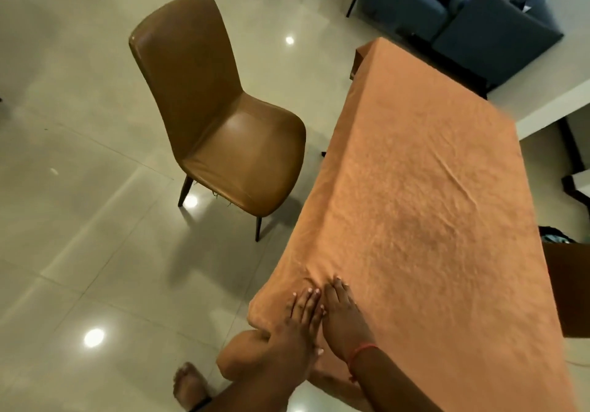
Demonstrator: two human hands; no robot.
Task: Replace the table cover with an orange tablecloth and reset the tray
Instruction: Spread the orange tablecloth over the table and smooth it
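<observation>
An orange tablecloth (424,207) covers the whole table top and hangs over its edges. Both of my hands lie flat on it near the table's near left corner. My left hand (301,316) rests palm down with fingers together, right at the cloth's edge. My right hand (343,312) lies beside it, touching it, also palm down, with a red thread at the wrist. Small wrinkles fan out in the cloth just ahead of the fingertips. No tray shows anywhere in view.
A brown leather chair (220,124) stands on the glossy tiled floor (79,220) left of the table. A dark blue sofa (463,12) sits beyond the table's far end. A brown box (568,287) stands at the right edge. My bare foot (188,383) is below.
</observation>
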